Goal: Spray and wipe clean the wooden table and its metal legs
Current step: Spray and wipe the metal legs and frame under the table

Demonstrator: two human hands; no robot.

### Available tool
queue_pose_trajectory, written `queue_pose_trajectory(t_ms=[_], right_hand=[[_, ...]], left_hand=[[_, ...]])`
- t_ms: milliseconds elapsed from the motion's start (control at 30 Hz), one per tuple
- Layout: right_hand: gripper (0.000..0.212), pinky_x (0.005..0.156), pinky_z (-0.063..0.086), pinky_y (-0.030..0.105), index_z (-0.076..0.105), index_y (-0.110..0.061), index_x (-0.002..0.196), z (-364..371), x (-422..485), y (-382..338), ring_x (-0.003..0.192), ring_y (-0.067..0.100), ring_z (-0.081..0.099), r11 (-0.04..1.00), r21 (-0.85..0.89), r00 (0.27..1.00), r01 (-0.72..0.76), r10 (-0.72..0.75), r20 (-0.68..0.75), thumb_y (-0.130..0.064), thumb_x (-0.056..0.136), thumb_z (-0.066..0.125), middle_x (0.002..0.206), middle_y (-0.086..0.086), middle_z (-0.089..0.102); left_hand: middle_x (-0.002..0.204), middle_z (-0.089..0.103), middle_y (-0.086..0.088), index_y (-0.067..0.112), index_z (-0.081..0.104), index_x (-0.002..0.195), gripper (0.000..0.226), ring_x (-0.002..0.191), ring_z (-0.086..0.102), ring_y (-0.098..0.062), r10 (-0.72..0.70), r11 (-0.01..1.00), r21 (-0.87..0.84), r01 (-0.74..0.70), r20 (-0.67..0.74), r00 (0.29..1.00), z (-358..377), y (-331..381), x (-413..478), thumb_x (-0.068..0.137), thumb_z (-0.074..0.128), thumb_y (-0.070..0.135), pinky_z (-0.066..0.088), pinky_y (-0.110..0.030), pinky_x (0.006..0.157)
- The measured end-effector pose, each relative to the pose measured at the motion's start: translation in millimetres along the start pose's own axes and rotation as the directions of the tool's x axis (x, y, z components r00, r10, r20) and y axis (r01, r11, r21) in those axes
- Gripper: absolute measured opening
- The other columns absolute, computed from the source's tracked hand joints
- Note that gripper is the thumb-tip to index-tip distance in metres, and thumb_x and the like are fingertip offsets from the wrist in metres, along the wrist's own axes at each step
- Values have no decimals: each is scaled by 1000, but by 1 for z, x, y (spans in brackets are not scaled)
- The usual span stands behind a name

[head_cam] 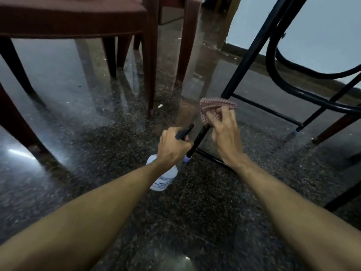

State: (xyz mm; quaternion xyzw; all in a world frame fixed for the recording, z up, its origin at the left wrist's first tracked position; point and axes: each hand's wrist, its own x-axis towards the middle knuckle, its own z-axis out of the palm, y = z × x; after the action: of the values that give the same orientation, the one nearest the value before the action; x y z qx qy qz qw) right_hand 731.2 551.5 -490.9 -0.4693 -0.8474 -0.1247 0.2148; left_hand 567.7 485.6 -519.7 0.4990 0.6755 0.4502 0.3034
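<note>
A black metal table leg (252, 49) slants down from the upper right to a pale foot cap (187, 159) on the floor. My right hand (224, 132) wraps a red-and-white checked cloth (214, 107) round the lower part of this leg. My left hand (173, 144) grips the black trigger head (184, 131) of a white spray bottle (163, 176), just left of the leg's foot. The bottle hangs below my fist. The tabletop is out of view.
Brown plastic chairs (78, 20) stand at the left and top, their legs on the dark speckled floor (97, 153). Black crossbars (265, 109) and a curved black tube (293, 71) of the table frame fill the right. A pale wall (322, 26) lies behind.
</note>
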Motion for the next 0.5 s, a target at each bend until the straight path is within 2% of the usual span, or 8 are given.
queue_pose_trajectory(t_ms=[100,167,233,267,333,400,433,500], right_hand=[[49,75,55,48,61,-11,122,11,-20,-1,118,32,41,988,32,963,150,-153,220,8,76,61,128,10,41],[49,72,56,43,63,-12,122,8,-18,-1,114,30,44,994,35,985,104,-108,134,9,77,61,123,10,45],[52,71,54,37,61,-11,127,-1,-3,-3,110,32,46,999,30,998,-9,10,-55,12,81,59,121,14,47],[54,69,54,38,58,-10,130,-4,3,-6,110,33,46,999,8,997,-32,33,-74,13,81,58,123,15,46],[54,66,55,41,55,-10,127,0,0,-13,114,32,44,995,-66,993,73,-66,98,10,77,59,129,10,39],[39,66,53,41,58,-9,119,12,-14,-22,118,30,42,970,-81,926,230,-193,324,2,81,61,132,5,32],[36,66,52,41,59,-8,117,16,-19,-27,120,30,41,966,-87,906,243,-193,377,-1,83,62,133,5,31],[46,63,53,42,57,-5,122,30,-18,-30,118,33,40,983,-83,939,166,-131,318,1,77,66,136,8,33]], left_hand=[[72,69,-13,7,65,78,23,71,67,-34,-20,999,51,16,78,997,-1,-7,-6,65,60,26,56,-50,63],[72,70,-13,6,68,76,14,70,68,-33,-35,997,75,27,114,993,-2,-15,-6,72,67,20,57,-50,63],[71,71,-12,7,69,73,9,69,69,-31,-40,995,92,29,114,993,-2,-21,-5,75,71,16,57,-50,64],[71,71,-10,9,68,72,9,69,69,-29,-41,995,92,31,104,994,-2,-23,-4,75,72,16,58,-50,65],[71,71,-4,15,67,73,5,71,69,-25,-32,997,66,26,84,996,-2,-25,-6,72,70,18,60,-48,67],[72,70,-1,18,65,75,5,71,68,-24,-8,998,67,3,72,997,-5,-24,-8,70,66,19,59,-46,67],[71,70,-2,18,64,75,4,71,68,-25,0,997,74,-5,63,998,-7,-26,-7,71,65,18,59,-47,67],[72,71,-2,20,64,75,9,72,69,-25,4,997,81,-7,43,999,-11,-34,-2,73,66,12,59,-48,67]])
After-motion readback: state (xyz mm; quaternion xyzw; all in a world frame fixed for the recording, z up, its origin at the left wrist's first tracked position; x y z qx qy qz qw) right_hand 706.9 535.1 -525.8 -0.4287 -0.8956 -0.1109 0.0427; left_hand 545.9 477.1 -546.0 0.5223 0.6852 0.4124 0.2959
